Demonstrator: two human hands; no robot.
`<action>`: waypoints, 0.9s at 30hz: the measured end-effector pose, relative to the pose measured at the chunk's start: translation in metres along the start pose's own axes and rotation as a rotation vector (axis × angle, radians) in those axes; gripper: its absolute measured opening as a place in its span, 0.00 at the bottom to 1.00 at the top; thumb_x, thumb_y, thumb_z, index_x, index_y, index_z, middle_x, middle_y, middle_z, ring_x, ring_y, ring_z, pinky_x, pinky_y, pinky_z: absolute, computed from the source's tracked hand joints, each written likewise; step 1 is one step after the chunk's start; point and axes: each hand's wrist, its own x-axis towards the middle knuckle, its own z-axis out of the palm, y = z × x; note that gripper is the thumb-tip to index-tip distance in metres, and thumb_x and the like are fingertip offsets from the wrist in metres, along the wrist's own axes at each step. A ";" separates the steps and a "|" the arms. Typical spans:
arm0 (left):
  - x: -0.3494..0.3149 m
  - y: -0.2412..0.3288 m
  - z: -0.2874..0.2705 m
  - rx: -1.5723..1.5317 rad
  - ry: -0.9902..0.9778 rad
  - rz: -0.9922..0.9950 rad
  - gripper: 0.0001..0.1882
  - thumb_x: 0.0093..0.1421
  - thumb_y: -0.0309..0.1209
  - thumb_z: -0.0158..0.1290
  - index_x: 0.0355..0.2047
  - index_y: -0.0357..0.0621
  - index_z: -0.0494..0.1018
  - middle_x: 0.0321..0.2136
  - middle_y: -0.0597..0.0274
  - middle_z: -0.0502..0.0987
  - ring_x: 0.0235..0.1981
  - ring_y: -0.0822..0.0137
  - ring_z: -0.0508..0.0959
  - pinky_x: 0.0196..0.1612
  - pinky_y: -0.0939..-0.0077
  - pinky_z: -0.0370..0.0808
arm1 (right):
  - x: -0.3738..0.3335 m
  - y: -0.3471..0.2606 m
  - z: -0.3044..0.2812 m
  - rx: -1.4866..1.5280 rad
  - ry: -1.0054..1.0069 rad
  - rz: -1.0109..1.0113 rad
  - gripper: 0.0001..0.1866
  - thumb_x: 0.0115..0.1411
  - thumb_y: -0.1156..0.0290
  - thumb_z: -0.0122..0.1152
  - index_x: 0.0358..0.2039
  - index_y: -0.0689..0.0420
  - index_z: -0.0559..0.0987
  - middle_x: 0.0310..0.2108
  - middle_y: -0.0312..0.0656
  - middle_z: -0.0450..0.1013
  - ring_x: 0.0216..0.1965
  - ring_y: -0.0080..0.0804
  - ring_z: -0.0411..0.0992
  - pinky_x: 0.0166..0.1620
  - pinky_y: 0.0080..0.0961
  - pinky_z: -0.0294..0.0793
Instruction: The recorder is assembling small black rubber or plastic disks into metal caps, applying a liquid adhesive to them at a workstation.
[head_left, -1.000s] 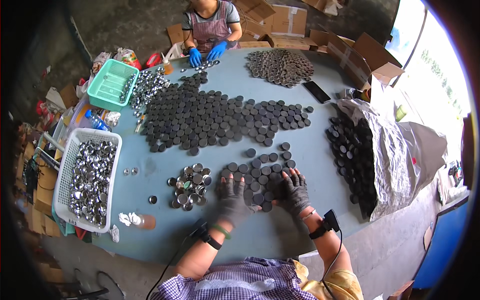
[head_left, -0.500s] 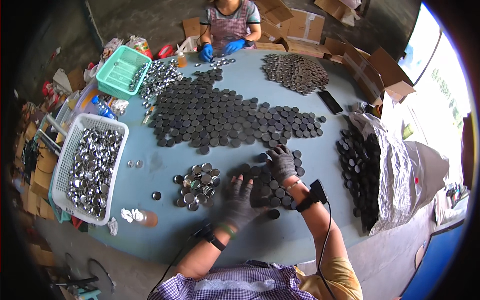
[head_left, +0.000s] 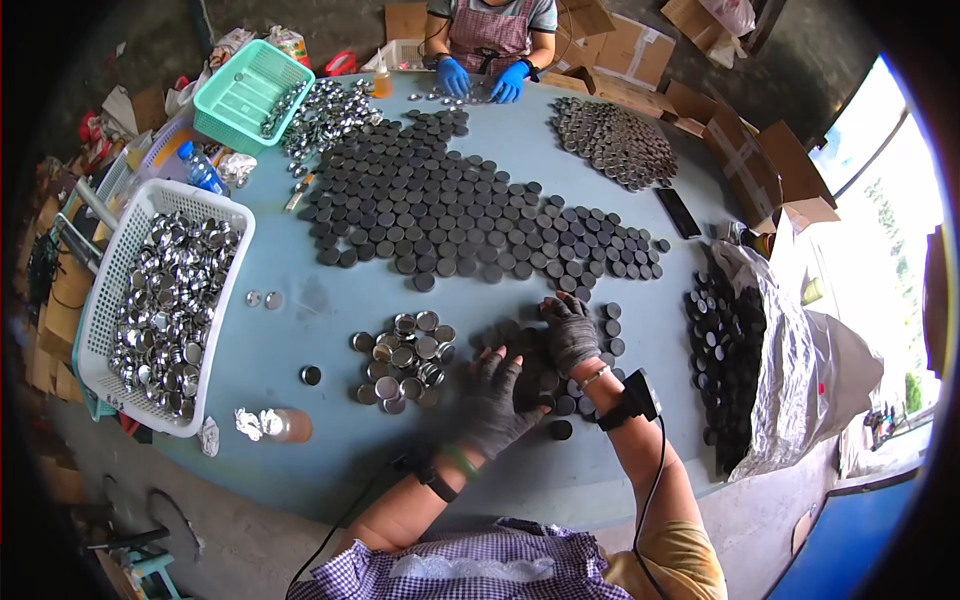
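My left hand [head_left: 492, 402], in a dark fingerless glove, lies over the table with its fingers spread beside a small group of round black caps [head_left: 562, 430]. Gloved the same way, my right hand [head_left: 572, 338] rests with fingers stretched over the far side of that group. Neither hand grips a cap that I can see; both hide part of the group. Left of my left hand is a loose pile of shiny silver caps [head_left: 402, 362]. Beyond both hands spreads a broad single layer of black caps [head_left: 430, 215].
A white basket [head_left: 92, 345] of silver caps stands at the left, a green basket [head_left: 225, 100] behind it. An amber bottle [head_left: 292, 426] lies at the near left. At the right, black caps spill from a silvery bag [head_left: 810, 360]. A phone [head_left: 678, 213] lies farther back. Opposite, a blue-gloved co-worker [head_left: 490, 35] handles silver pieces.
The whole view has shifted slightly. My hands stay around the same group of black caps, with my left fingers still spread. The co-worker's blue-gloved hands have moved.
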 end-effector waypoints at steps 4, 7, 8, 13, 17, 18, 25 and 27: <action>0.000 0.002 -0.002 -0.014 0.031 0.021 0.50 0.37 0.45 0.72 0.58 0.45 0.61 0.56 0.44 0.64 0.59 0.40 0.63 0.60 0.44 0.63 | 0.000 -0.006 -0.007 0.028 -0.006 0.039 0.20 0.52 0.64 0.59 0.47 0.48 0.79 0.54 0.32 0.71 0.62 0.38 0.62 0.66 0.39 0.57; -0.003 0.000 0.000 -0.002 0.029 0.038 0.50 0.38 0.46 0.71 0.59 0.44 0.60 0.57 0.43 0.63 0.60 0.40 0.62 0.61 0.44 0.62 | 0.000 -0.001 0.009 0.044 -0.003 0.069 0.20 0.52 0.64 0.60 0.47 0.47 0.79 0.54 0.33 0.71 0.63 0.39 0.61 0.66 0.39 0.57; -0.008 -0.006 -0.003 0.025 0.027 0.030 0.51 0.38 0.47 0.71 0.60 0.43 0.60 0.58 0.42 0.62 0.61 0.39 0.61 0.61 0.45 0.62 | 0.002 -0.009 0.015 0.078 -0.005 0.052 0.20 0.52 0.64 0.60 0.48 0.46 0.79 0.55 0.33 0.71 0.63 0.40 0.61 0.66 0.38 0.57; -0.009 0.003 0.010 0.011 -0.054 0.016 0.54 0.41 0.52 0.69 0.63 0.41 0.58 0.63 0.40 0.56 0.66 0.39 0.53 0.66 0.43 0.52 | -0.043 -0.001 -0.030 0.068 0.197 0.049 0.29 0.50 0.67 0.63 0.55 0.56 0.73 0.58 0.47 0.67 0.63 0.48 0.60 0.65 0.41 0.59; -0.017 -0.004 0.006 0.171 -0.106 0.025 0.61 0.35 0.61 0.69 0.65 0.45 0.56 0.64 0.40 0.53 0.66 0.36 0.50 0.66 0.38 0.46 | -0.121 0.001 -0.071 0.232 0.287 0.134 0.43 0.47 0.52 0.69 0.60 0.59 0.65 0.60 0.52 0.63 0.64 0.53 0.58 0.65 0.45 0.57; -0.020 -0.012 0.012 0.179 -0.111 0.044 0.65 0.33 0.65 0.68 0.66 0.46 0.54 0.66 0.39 0.51 0.68 0.36 0.47 0.67 0.37 0.42 | -0.142 0.009 -0.077 0.229 0.296 0.140 0.43 0.47 0.52 0.69 0.60 0.59 0.65 0.60 0.52 0.63 0.64 0.53 0.58 0.65 0.45 0.57; -0.027 0.012 0.008 0.337 -0.309 0.045 0.66 0.32 0.69 0.65 0.67 0.48 0.54 0.68 0.38 0.46 0.68 0.31 0.42 0.65 0.31 0.44 | -0.214 0.020 -0.077 0.144 0.006 0.319 0.63 0.30 0.45 0.77 0.64 0.58 0.59 0.64 0.57 0.55 0.66 0.57 0.51 0.67 0.53 0.49; -0.034 0.016 0.018 0.309 -0.284 0.067 0.65 0.31 0.68 0.66 0.66 0.49 0.56 0.68 0.38 0.45 0.67 0.29 0.43 0.64 0.29 0.44 | -0.199 0.011 -0.077 0.115 -0.007 0.218 0.64 0.28 0.49 0.80 0.64 0.59 0.57 0.64 0.59 0.53 0.67 0.58 0.51 0.68 0.53 0.48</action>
